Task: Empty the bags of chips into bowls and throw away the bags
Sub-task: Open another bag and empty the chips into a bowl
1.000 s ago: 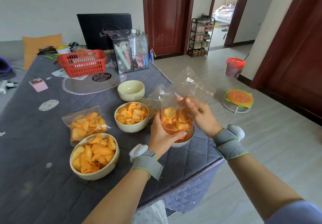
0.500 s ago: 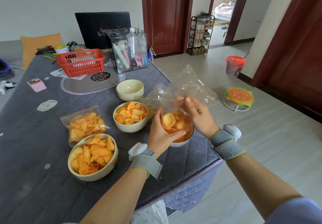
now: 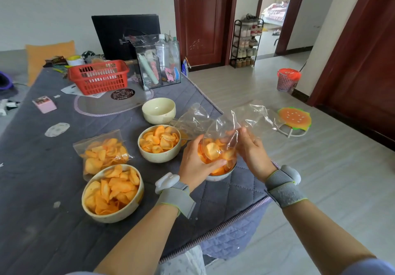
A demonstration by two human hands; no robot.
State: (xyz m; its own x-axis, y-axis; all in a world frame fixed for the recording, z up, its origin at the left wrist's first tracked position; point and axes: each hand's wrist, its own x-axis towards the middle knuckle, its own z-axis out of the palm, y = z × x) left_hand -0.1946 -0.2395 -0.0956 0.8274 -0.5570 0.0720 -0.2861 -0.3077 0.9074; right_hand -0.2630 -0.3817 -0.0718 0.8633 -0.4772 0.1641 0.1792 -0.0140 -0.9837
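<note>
Clear bag (image 3: 222,133) of orange chips, upended over a white bowl (image 3: 220,175); 1 sealed bag (image 3: 102,152) lies flat nearby.

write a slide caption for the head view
Both hands tip a clear bag of chips over a bowl.

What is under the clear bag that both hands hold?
A bowl with orange chips sits under the bag. The left hand and bag cover most of it.

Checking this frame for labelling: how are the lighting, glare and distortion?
Head view: soft, even daylight, faint shadows; white glare streaks on the clear bag held in both hands; wide-angle lens bows the door frames and stretches the forearms; chips in the bag slightly blurred.
</note>
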